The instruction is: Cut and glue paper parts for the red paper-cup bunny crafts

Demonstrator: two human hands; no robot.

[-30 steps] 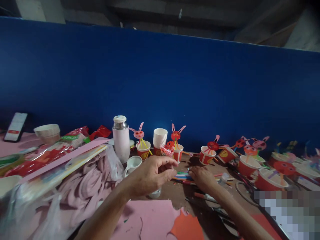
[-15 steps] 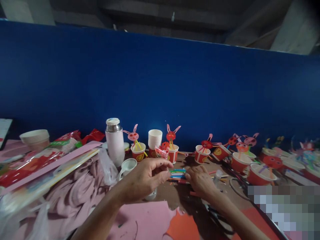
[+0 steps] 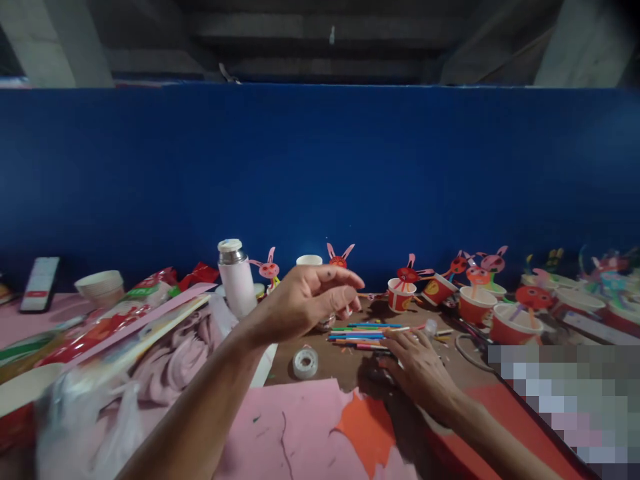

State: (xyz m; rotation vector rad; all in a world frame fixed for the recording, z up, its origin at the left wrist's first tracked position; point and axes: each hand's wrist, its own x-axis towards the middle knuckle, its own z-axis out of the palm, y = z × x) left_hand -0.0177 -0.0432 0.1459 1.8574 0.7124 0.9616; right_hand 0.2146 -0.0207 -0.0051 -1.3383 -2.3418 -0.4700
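My left hand [image 3: 313, 300] hovers over the table, fingers loosely bent and the thumb a little apart; nothing shows in its grasp, though its far fingers are partly hidden. Palm down, my right hand [image 3: 417, 363] rests with spread fingers at the right end of a loose row of slim coloured sticks [image 3: 357, 335], which look like pencils. A small roll of clear tape [image 3: 305, 363] lies below my left hand. Nearer me are a pink paper sheet [image 3: 267, 427] with a dark curved line and a torn-edged orange paper piece [image 3: 367, 427].
Red paper cups [image 3: 401, 297] with paper rabbit figures stand along the blue partition [image 3: 320, 167]. A white thermos [image 3: 237, 283], a pink paper pile [image 3: 175, 360] and plastic-wrapped cups [image 3: 135, 300] are at left. A phone [image 3: 40, 285] leans farther left. Red paper [image 3: 510, 427] lies at right.
My left hand has lifted up and away from the sticks. My right hand has shifted right and opened flatter. The sticks now lie more spread out, and the tape roll is in full view.
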